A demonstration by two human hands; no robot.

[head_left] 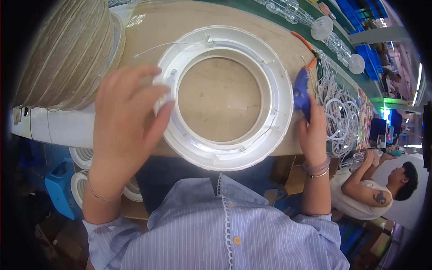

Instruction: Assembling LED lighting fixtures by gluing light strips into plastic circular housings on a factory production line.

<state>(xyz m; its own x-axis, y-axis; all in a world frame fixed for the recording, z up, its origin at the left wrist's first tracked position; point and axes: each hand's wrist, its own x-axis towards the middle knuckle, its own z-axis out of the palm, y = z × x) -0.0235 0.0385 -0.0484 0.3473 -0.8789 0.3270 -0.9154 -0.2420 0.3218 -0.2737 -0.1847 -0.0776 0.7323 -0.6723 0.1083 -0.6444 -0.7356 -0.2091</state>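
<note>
A white round lamp ring point(281, 119) with a large hole lies on the tan tabletop. Translucent strips and thin wires run round its channel, and one pale wire point(155, 46) reaches out past its far left rim. My left hand point(128, 105) is at the ring's left rim, fingers apart and nothing visible in them; whether the fingertips touch it I cannot tell. To the right of the ring, my right hand point(313, 128) is closed on a blue tool point(301, 92) with an orange tip, shaped like a glue gun. The palm side of its grip is hidden.
A tall stack of beige rings point(67, 54) stands at the left. Bundled white wires and rings point(339, 117) lie on the right, near clear glass-like stems point(330, 38). An orange-and-black object point(302, 40) rests beyond the blue tool. A co-worker point(373, 191) sits at far right.
</note>
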